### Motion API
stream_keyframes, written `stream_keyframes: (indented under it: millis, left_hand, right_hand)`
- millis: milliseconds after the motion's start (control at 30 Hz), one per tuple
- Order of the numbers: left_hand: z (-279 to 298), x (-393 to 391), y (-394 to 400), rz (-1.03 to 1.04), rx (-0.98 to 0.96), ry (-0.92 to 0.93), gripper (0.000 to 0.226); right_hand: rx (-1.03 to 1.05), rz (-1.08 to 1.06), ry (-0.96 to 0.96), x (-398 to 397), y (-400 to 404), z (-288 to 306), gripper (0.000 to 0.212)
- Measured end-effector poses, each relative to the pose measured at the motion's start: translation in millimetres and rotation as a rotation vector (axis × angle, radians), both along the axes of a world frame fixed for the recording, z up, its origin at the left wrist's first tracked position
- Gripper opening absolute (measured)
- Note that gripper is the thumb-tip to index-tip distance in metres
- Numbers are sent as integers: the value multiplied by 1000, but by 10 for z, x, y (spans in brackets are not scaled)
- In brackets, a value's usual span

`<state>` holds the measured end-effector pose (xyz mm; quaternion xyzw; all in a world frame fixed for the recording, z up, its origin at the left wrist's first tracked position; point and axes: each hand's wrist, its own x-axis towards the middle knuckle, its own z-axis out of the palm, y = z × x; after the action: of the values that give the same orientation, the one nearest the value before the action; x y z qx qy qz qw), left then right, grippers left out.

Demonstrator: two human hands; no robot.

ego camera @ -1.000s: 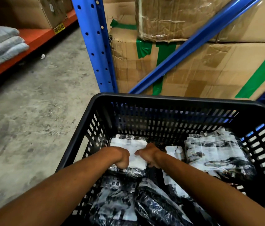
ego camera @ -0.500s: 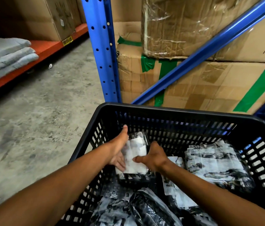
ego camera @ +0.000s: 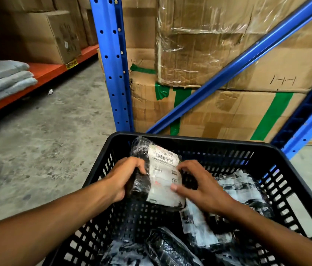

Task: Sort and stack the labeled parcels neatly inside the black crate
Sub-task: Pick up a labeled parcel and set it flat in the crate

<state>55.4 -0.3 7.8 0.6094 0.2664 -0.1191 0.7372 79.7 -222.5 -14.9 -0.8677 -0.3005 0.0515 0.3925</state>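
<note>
Risk of slip: the held parcel [ego camera: 159, 175] is wrapped in glossy, crinkled film, and it could slide out of the grip if it is tilted further, since only its edges are pinched.
Risk of untidy stack: the parcels [ego camera: 243, 191] already lying in the crate are seen at mixed angles; a lean or a topple is likely if the held one is set down across them rather than flat.
Risk of hidden label: the white label [ego camera: 163, 173] could end face down or covered by a neighbour, and sorting by label would then be slowed.
Risk of snag: loose film could be caught on the slotted wall of the black crate [ego camera: 277, 169] if the parcel is pushed tight against it.
Parcel look: a dark, soft bundle is sealed in clear shiny wrap; a white label with a barcode and printed code is carried on its upper face. The small print is not readable.
Parcel place: it is held tilted above the crate floor, toward the far left corner, its top edge level with the far rim.
Left hand [ego camera: 126, 177]: it is clamped on the parcel's left edge, fingers curled over the film.
Right hand [ego camera: 199, 189]: it is closed on the parcel's right edge, thumb laid on the label face.
Surroundings: blue racking [ego camera: 113, 64] and taped cartons [ego camera: 218, 60] are seen behind the crate.
</note>
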Motion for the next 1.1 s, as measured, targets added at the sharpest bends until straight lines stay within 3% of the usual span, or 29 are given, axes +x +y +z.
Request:
stream_keyframes:
  millis: [67, 133, 233, 300, 367, 433, 667, 767, 933, 1033, 1100]
  left_hand:
    - [36, -36, 31, -26, -4, -25, 31]
    - [64, -59, 26, -49, -33, -25, 27]
    - [52, -64, 47, -73, -36, -15, 17]
    - [29, -52, 72, -76, 20, 32, 15]
    - [-18, -28, 82, -76, 126, 62, 15]
    - [-104, 3, 75, -75, 250, 67, 15]
    - [-523, 127, 56, -7, 493, 160, 13]
    - [-731, 258, 92, -26, 621, 233, 24]
    - [-1025, 282, 109, -66, 728, 348, 30]
    - [-1084, 299, 112, -97, 803, 361, 36]
    - [-1104, 314, 115, -183, 829, 348, 37]
  right_hand:
    - [173, -200, 332, 45, -7, 24, 60]
    - [289, -253, 651, 50, 31, 34, 58]
    - [440, -194, 870, 25, 105, -45, 21]
    - [504, -171, 866, -25, 177, -114, 24]
    - [497, -200, 835, -55, 245, -167, 62]
    - [488, -204, 830, -47, 278, -237, 75]
    - [350, -204, 837, 94, 463, -554, 48]
    - [266, -223, 862, 153, 613, -751, 51]
    - [-50, -282, 881, 277, 788, -1063, 82]
    - [-435, -227, 720, 344, 848, -1186, 80]
    - [-517, -202, 624, 405, 843, -1255, 72]
